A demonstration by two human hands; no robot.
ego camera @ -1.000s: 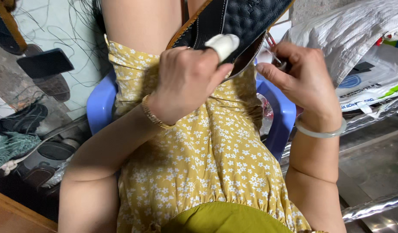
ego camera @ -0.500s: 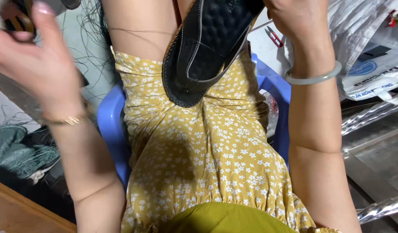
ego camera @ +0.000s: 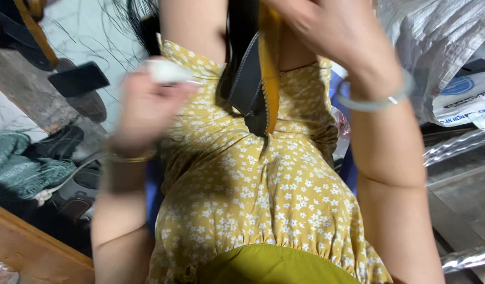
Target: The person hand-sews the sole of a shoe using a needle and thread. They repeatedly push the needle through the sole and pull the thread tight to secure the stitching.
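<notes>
Since half a second before, the black shoe (ego camera: 250,87) had turned edge-on, hanging at twelve o'clock over the lap. Right hand (ego camera: 340,31) gripped its top, fingers closed. Left hand (ego camera: 145,108), blurred at nine o'clock, pinched a white pad (ego camera: 166,71).

One view only, from a camera on the person's head; it faces steeply down the body, very near the yellow flowered dress (ego camera: 253,194); both forearms fill the sides, blurred; floor clutter shows at the left edge.
</notes>
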